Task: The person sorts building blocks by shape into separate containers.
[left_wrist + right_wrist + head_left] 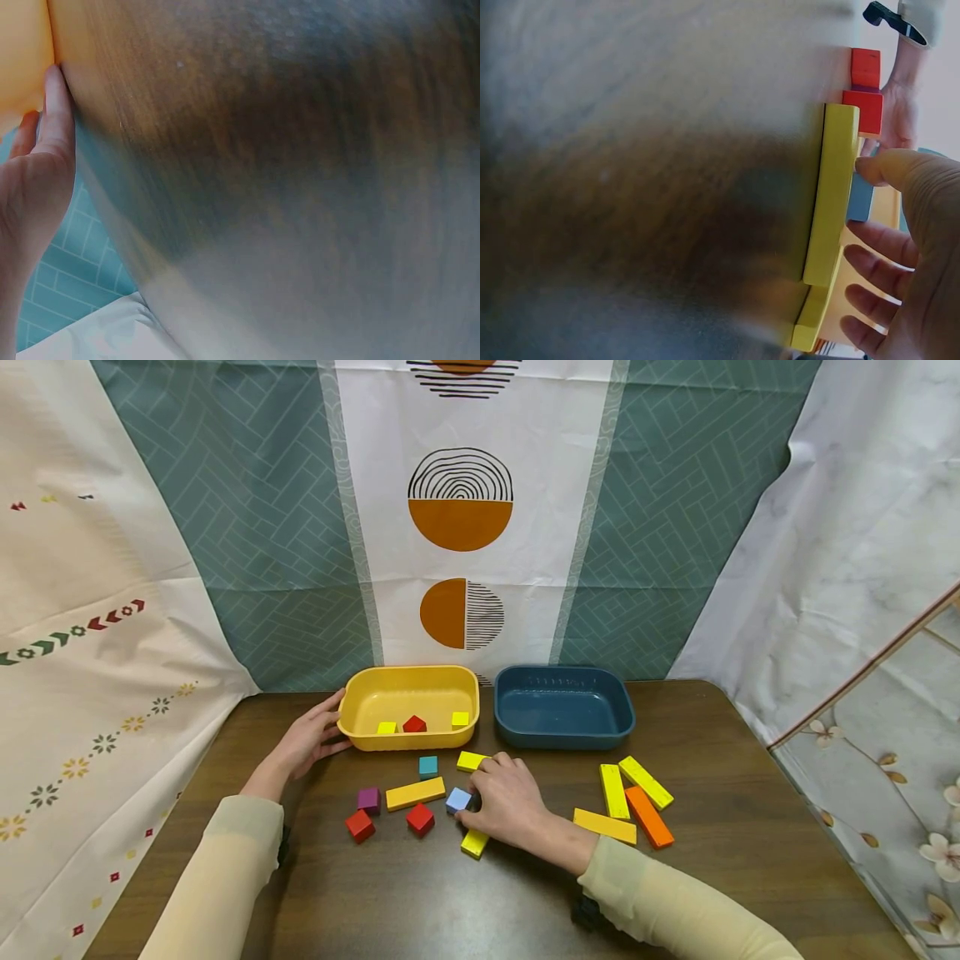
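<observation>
My right hand (510,799) is over the middle of the table, thumb and index finger on opposite sides of a light blue cube (458,801), pinching it. In the right wrist view the blue cube (860,198) shows between thumb and index fingertip, while the other fingers are spread. A yellow block (475,843) lies partly under this hand, and another yellow block (470,762) sits by its fingertips. My left hand (309,739) rests with extended fingers against the left side of the yellow bin (408,742). That bin holds two yellow cubes and a red one (414,724).
A dark blue bin (564,742) stands right of the yellow one. Left of my right hand are red cubes (421,819), a purple cube (369,801), a teal cube (428,767) and an orange-yellow block (416,794). Several long blocks, one orange (649,817), lie at right.
</observation>
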Action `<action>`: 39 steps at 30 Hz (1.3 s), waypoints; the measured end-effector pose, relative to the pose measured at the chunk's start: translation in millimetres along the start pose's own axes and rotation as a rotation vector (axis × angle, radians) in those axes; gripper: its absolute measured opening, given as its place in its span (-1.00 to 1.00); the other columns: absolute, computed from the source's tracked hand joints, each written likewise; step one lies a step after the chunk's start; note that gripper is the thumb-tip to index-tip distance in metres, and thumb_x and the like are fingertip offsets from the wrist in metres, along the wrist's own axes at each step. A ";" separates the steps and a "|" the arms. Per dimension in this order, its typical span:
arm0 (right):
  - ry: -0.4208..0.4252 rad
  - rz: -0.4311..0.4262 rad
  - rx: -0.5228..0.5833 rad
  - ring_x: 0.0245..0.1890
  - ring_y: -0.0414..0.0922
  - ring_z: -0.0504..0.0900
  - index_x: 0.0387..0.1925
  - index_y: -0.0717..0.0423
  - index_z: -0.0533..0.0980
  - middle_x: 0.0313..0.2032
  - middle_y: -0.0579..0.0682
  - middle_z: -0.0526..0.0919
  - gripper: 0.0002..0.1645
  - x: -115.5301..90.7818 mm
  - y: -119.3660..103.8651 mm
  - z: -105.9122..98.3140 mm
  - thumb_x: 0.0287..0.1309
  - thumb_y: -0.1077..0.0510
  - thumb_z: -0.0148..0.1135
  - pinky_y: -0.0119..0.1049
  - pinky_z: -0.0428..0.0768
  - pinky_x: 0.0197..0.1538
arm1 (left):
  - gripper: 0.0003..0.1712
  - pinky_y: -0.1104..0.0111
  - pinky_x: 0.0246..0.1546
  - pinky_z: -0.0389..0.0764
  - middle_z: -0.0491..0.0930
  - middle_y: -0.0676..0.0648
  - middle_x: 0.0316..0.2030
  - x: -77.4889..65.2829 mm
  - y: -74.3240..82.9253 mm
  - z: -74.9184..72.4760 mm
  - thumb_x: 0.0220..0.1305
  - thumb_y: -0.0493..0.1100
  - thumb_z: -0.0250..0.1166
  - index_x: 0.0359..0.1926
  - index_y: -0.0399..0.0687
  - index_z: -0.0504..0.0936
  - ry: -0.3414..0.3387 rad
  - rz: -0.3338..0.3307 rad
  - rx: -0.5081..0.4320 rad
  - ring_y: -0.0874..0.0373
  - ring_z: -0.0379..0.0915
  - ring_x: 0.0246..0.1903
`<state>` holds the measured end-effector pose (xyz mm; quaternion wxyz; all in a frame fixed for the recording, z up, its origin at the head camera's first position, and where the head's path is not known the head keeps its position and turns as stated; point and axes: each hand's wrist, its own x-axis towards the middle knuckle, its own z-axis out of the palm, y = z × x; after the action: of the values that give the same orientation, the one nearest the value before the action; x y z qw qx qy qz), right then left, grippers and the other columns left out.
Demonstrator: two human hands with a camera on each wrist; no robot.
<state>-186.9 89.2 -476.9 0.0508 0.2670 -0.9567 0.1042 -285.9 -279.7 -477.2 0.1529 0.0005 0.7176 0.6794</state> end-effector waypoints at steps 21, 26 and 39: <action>0.018 -0.001 0.021 -0.12 -0.10 0.42 -0.32 -0.09 0.72 -0.30 -0.18 0.60 -0.59 -0.9 -1.8 -2.2 0.00 -0.29 0.49 -0.22 0.43 -0.13 | -0.32 -0.06 0.28 0.40 -0.19 -0.12 0.63 -0.2 -1.8 -1.4 0.67 -0.11 -0.17 0.66 0.26 -0.15 0.001 0.007 0.001 -0.27 0.10 0.46; 0.061 -0.015 0.034 -0.08 -0.09 0.44 -0.26 -0.07 0.72 -0.22 -0.16 0.63 -0.60 -0.8 0.6 -7.6 -0.01 -0.25 0.50 -0.22 0.45 -0.11 | -0.32 -0.03 0.26 0.42 -0.17 -0.14 0.62 -0.7 -0.9 -0.4 0.68 -0.09 -0.16 0.66 0.27 -0.14 -0.005 0.009 0.004 -0.25 0.13 0.45; 0.159 -0.004 0.119 -0.12 -0.11 0.43 -0.22 -0.04 0.72 -0.19 -0.16 0.62 -0.61 7.8 9.4 -27.8 0.00 -0.18 0.48 -0.23 0.46 -0.10 | -0.32 0.03 0.23 0.47 -0.16 -0.13 0.62 -0.7 0.5 0.3 0.67 -0.10 -0.15 0.66 0.25 -0.14 0.002 0.005 0.006 -0.21 0.20 0.42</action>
<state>-197.2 99.5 -450.3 0.1107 0.2623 -0.9413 0.1814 -285.3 -279.5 -476.5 0.1505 0.0024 0.7199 0.6775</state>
